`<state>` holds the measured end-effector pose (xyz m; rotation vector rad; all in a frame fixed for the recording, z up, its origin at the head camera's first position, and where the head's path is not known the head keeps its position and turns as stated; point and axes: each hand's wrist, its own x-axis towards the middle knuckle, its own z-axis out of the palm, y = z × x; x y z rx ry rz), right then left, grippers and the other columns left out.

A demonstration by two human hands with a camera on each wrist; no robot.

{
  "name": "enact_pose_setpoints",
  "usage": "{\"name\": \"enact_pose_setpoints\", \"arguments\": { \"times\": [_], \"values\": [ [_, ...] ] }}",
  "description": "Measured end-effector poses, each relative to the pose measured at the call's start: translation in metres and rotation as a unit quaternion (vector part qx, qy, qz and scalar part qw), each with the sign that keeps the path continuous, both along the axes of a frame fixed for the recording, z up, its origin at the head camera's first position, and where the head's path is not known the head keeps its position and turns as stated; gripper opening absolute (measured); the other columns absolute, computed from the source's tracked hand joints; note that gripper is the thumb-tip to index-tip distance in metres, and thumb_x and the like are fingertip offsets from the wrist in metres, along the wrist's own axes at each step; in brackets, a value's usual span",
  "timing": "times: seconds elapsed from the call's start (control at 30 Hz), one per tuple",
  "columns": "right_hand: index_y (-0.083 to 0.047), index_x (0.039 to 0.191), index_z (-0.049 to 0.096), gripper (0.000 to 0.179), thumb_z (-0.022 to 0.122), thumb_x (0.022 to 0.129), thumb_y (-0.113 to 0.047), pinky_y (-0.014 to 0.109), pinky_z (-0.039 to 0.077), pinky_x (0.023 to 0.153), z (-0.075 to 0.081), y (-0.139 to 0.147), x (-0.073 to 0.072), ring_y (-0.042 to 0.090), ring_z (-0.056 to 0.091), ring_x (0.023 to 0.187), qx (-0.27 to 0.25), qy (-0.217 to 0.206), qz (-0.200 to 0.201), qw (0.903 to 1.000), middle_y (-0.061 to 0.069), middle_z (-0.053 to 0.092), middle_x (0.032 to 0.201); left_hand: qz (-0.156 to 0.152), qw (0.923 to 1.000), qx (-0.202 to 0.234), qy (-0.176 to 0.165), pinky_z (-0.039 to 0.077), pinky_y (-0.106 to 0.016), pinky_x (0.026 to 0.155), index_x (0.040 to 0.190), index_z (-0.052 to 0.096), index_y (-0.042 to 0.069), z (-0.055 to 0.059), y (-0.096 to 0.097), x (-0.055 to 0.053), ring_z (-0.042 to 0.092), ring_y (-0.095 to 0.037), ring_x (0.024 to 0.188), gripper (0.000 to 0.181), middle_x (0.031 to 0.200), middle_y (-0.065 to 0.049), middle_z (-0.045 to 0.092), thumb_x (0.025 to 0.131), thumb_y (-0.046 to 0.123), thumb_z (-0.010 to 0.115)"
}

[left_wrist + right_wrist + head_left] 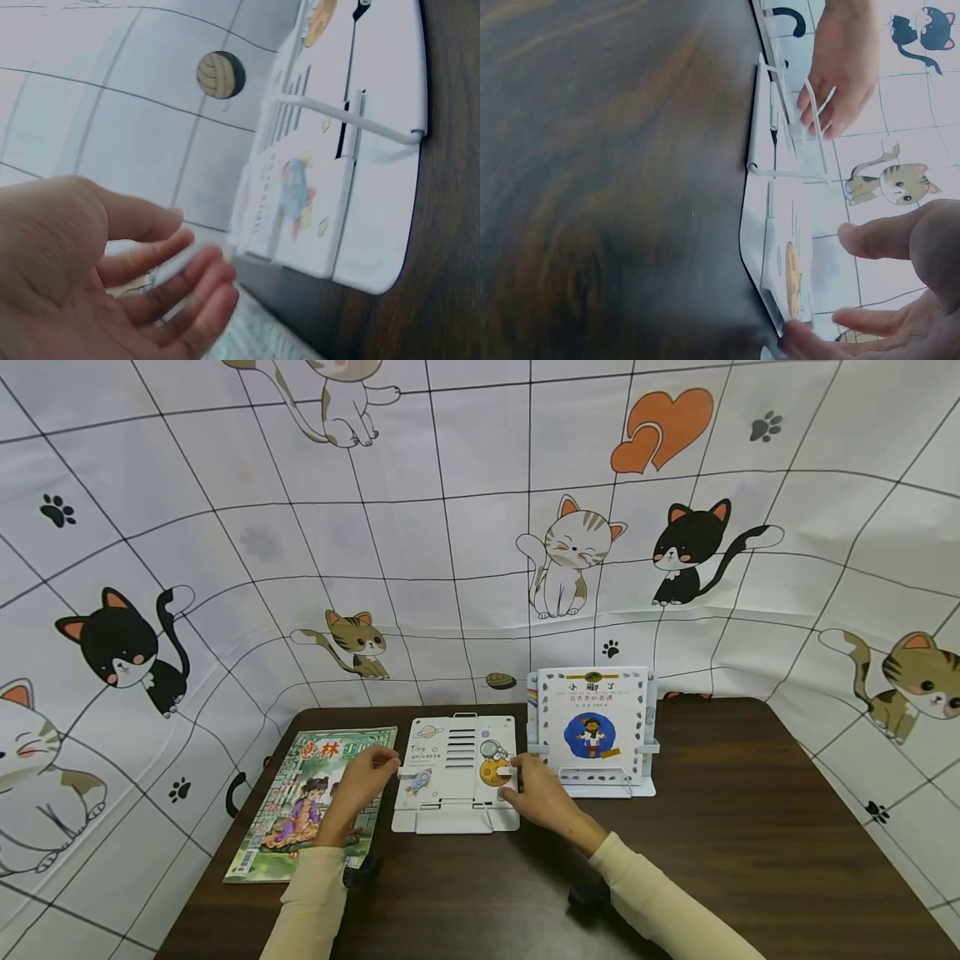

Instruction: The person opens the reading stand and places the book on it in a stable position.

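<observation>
A white book stand (442, 820) printed "Tiny universe" sits on the table between my hands, its panel leaning back at a low angle. A wire bar (375, 126) crosses its front lip. My left hand (366, 783) hovers by the stand's left side clip, its fingers loosely bent and apart from the thumb; the left wrist view shows nothing between them. At the right edge, my right hand (547, 802) has thumb and fingers spread around the right side clip (507, 771). Its fingertips (799, 337) are at the stand's edge; whether they touch it is unclear.
Left of the stand lies a green magazine (262, 814), partly under my left forearm. To the right, a second stand (645, 789) holds a white book (600, 693) upright. The dark wooden table (712, 843) reaches back to a cat-patterned cloth (465, 543).
</observation>
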<state>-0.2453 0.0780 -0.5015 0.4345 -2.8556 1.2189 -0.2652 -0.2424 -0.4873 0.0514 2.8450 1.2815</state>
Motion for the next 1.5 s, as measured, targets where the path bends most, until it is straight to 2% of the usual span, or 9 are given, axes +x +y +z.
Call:
{"name": "enact_pose_setpoints", "arguments": {
  "times": [0.1, 0.2, 0.4, 0.5, 0.63, 0.8, 1.1, 1.3, 1.5],
  "values": [
    [0.016, 0.139, 0.053, 0.062, 0.079, 0.095, -0.018, 0.057, 0.054, 0.103, 0.000, -0.004, -0.001, 0.043, 0.066, 0.121, 0.001, -0.020, 0.004, 0.9998, 0.033, 0.065, 0.132, 0.005, 0.9994, -0.010, -0.032, 0.051, -0.061, 0.104, 0.140, 0.058, -0.005, -0.004, 0.008, -0.008, 0.060, -0.047, 0.128, 0.041, 0.139, -0.029, 0.062, 0.111, 0.023, 0.055],
    [0.018, 0.143, 0.048, 0.068, 0.077, 0.096, -0.022, 0.057, 0.056, 0.100, -0.003, -0.008, -0.003, 0.045, 0.067, 0.120, 0.008, -0.026, 0.010, 0.9996, 0.037, 0.064, 0.133, 0.011, 0.9987, -0.017, -0.048, 0.050, -0.062, 0.107, 0.146, 0.053, -0.009, -0.007, 0.015, -0.015, 0.059, -0.049, 0.131, 0.048, 0.142, -0.032, 0.060, 0.110, 0.024, 0.055],
    [0.017, 0.144, 0.049, 0.071, 0.076, 0.095, -0.027, 0.049, 0.058, 0.087, -0.001, -0.015, -0.004, 0.037, 0.071, 0.104, 0.003, -0.042, -0.011, 0.9990, 0.034, 0.070, 0.122, 0.048, 0.9985, -0.007, -0.027, 0.051, -0.059, 0.105, 0.144, 0.054, -0.014, -0.010, 0.024, -0.022, 0.063, -0.049, 0.124, 0.048, 0.133, -0.034, 0.065, 0.108, 0.019, 0.057],
    [0.016, 0.144, 0.049, 0.071, 0.077, 0.094, -0.026, 0.049, 0.057, 0.086, -0.002, -0.017, -0.004, 0.038, 0.069, 0.104, -0.005, -0.043, -0.023, 0.9988, 0.034, 0.070, 0.120, 0.059, 0.9975, 0.018, -0.035, 0.051, -0.059, 0.107, 0.145, 0.053, -0.014, -0.014, 0.025, -0.023, 0.062, -0.049, 0.126, 0.048, 0.136, -0.035, 0.063, 0.109, 0.017, 0.055],
    [0.013, 0.147, 0.050, 0.072, 0.079, 0.092, -0.023, 0.056, 0.053, 0.096, 0.001, -0.021, -0.001, 0.047, 0.061, 0.121, -0.012, -0.054, -0.031, 0.9980, 0.033, 0.067, 0.128, 0.070, 0.9950, 0.049, -0.052, 0.050, -0.059, 0.109, 0.148, 0.050, -0.014, -0.019, 0.023, -0.025, 0.060, -0.050, 0.130, 0.049, 0.142, -0.036, 0.059, 0.110, 0.016, 0.052],
    [0.013, 0.146, 0.051, 0.070, 0.080, 0.092, -0.021, 0.057, 0.053, 0.097, 0.000, -0.021, 0.000, 0.049, 0.057, 0.125, -0.016, -0.047, -0.032, 0.9983, 0.032, 0.066, 0.130, 0.063, 0.9941, 0.066, -0.060, 0.050, -0.060, 0.109, 0.149, 0.049, -0.014, -0.021, 0.021, -0.027, 0.058, -0.050, 0.131, 0.049, 0.144, -0.037, 0.057, 0.109, 0.015, 0.054],
    [0.013, 0.146, 0.052, 0.066, 0.077, 0.093, -0.016, 0.056, 0.054, 0.099, 0.003, -0.019, 0.001, 0.043, 0.063, 0.119, -0.039, -0.037, -0.028, 0.9982, 0.031, 0.066, 0.131, 0.072, 0.9918, 0.093, -0.051, 0.054, -0.054, 0.099, 0.143, 0.055, -0.014, -0.025, 0.018, -0.028, 0.063, -0.045, 0.119, 0.046, 0.135, -0.035, 0.061, 0.104, 0.008, 0.061],
    [0.015, 0.147, 0.050, 0.064, 0.075, 0.095, -0.013, 0.059, 0.050, 0.108, 0.007, -0.018, 0.001, 0.047, 0.061, 0.129, -0.058, -0.036, -0.030, 0.9972, 0.034, 0.059, 0.142, 0.098, 0.9867, 0.122, -0.044, 0.053, -0.036, 0.085, 0.141, 0.058, -0.012, -0.026, 0.017, -0.028, 0.062, -0.030, 0.103, 0.043, 0.126, -0.028, 0.063, 0.102, 0.005, 0.064],
    [0.015, 0.150, 0.044, 0.066, 0.073, 0.098, -0.012, 0.061, 0.047, 0.114, 0.016, -0.017, -0.001, 0.048, 0.057, 0.136, -0.081, -0.031, -0.034, 0.9956, 0.036, 0.054, 0.147, 0.101, 0.9841, 0.142, -0.032, 0.047, -0.042, 0.089, 0.141, 0.057, -0.010, -0.018, 0.016, -0.027, 0.054, -0.033, 0.108, 0.040, 0.127, -0.025, 0.056, 0.103, 0.003, 0.063]
  ]
}}
